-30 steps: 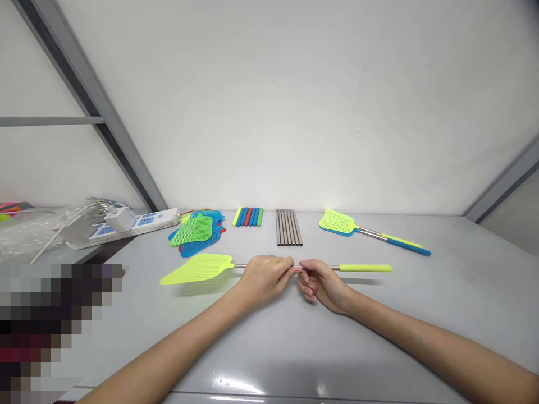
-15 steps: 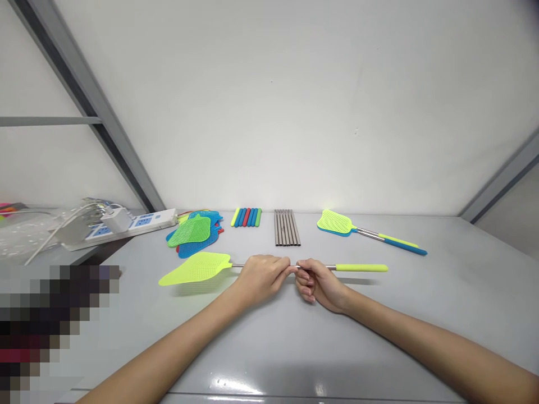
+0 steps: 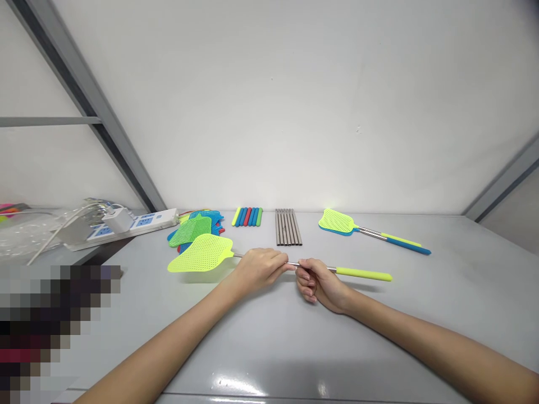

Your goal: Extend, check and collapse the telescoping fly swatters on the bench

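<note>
Both hands hold one yellow fly swatter (image 3: 202, 253) above the table. My left hand (image 3: 261, 268) is closed round its metal rod near the perforated head. My right hand (image 3: 319, 283) pinches the rod farther right, beside the yellow grip (image 3: 364, 274). The swatter slants, its head higher than its grip end. A short stretch of rod shows between the hands; the rest of it there is covered by fingers. Behind lie a row of metal tubes (image 3: 288, 228) and a row of coloured grips (image 3: 247, 217). A pile of swatter heads (image 3: 191, 230) lies beyond the held head.
Two swatters, yellow over blue (image 3: 339, 223), lie together at the back right of the grey table (image 3: 269, 348). A white power strip (image 3: 158, 219) with a plugged-in adapter and cables sits at the left, next to clear plastic wrapping (image 3: 25, 238). A wall stands behind.
The swatter has tilted: its head has risen and shifted right, and its grip end has dropped slightly. My left hand has moved up a little, while my right hand stays nearly in place.
</note>
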`<state>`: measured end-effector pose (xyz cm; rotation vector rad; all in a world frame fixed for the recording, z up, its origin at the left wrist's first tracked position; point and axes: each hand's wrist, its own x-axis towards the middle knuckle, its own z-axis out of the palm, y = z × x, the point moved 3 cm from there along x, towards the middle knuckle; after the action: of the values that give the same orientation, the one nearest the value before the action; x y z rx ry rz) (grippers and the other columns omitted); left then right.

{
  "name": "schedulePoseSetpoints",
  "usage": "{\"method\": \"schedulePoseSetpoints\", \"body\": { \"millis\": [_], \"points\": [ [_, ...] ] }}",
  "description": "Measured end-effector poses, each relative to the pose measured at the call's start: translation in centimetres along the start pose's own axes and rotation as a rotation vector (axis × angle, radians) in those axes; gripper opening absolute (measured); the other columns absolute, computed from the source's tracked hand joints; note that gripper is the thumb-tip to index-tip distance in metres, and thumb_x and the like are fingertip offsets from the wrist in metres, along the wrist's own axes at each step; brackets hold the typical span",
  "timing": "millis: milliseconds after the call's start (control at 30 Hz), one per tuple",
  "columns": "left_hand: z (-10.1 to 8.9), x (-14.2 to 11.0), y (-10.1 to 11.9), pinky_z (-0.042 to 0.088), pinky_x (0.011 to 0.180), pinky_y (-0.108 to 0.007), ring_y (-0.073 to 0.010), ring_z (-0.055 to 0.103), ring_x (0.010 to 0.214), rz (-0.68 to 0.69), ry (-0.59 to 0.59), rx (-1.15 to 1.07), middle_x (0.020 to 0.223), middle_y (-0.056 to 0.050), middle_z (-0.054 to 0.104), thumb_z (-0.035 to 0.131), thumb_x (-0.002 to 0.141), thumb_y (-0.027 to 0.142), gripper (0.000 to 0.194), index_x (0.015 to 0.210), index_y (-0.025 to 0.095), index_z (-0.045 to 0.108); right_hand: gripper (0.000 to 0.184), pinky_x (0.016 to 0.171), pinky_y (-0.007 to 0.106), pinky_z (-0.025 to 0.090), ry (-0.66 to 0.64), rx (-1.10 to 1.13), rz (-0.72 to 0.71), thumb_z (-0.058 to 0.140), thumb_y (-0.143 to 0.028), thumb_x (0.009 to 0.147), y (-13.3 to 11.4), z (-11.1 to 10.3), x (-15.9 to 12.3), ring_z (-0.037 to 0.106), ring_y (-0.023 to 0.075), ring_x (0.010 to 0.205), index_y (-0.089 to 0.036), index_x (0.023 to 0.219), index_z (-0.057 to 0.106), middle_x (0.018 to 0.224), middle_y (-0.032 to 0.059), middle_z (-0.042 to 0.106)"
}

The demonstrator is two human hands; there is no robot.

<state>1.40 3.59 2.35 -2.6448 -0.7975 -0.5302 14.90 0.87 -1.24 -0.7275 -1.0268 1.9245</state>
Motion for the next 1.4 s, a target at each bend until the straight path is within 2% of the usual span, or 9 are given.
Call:
{"method": "schedulePoseSetpoints", "body": {
  "millis": [200,467,1100,1400],
  "points": [
    [1.0,0.3,-1.2,0.029,0.049,-0.023,-0.0106,0.051,0.054,0.089,0.057,0.019,0.057,0.001,0.054,0.030,0.089,0.038,0.037,0.065,0.017,0.047,0.032,0.030,0.017,0.022,0.042,0.005,0.003,0.042,-0.036,0.078,0.2,-0.1,0.2,0.031,0.0073,0.034,-0.017,0.053,0.040,0.041,-0.0078,0.024],
    [1.2,0.2,-1.7,0.029,0.048,-0.022,-0.0097,0.050,0.051,0.137,0.110,0.049,0.054,0.002,0.052,0.031,0.088,0.039,0.038,0.062,0.017,0.046,0.033,0.030,0.016,0.021,0.081,0.010,-0.023,0.045,-0.037,0.075,0.1,0.1,0.4,0.032,0.0070,0.034,-0.017,0.050,0.041,0.040,-0.0076,0.025],
    [1.6,0.0,-2.3,0.028,0.047,-0.022,-0.0093,0.050,0.048,0.116,0.126,0.032,0.050,0.002,0.051,0.033,0.087,0.041,0.041,0.057,0.017,0.046,0.034,0.029,0.016,0.019,0.135,-0.005,-0.060,0.047,-0.037,0.075,0.1,0.0,0.3,0.029,0.0062,0.034,-0.017,0.049,0.038,0.039,-0.0080,0.023],
    [1.6,0.1,-2.5,0.027,0.045,-0.023,-0.0094,0.048,0.047,0.095,0.125,0.037,0.048,0.002,0.050,0.032,0.087,0.042,0.042,0.057,0.018,0.049,0.032,0.029,0.016,0.018,0.152,0.001,-0.033,0.046,-0.038,0.075,0.2,-0.1,0.4,0.027,0.0060,0.033,-0.018,0.051,0.038,0.039,-0.0085,0.022]
  ]
}}
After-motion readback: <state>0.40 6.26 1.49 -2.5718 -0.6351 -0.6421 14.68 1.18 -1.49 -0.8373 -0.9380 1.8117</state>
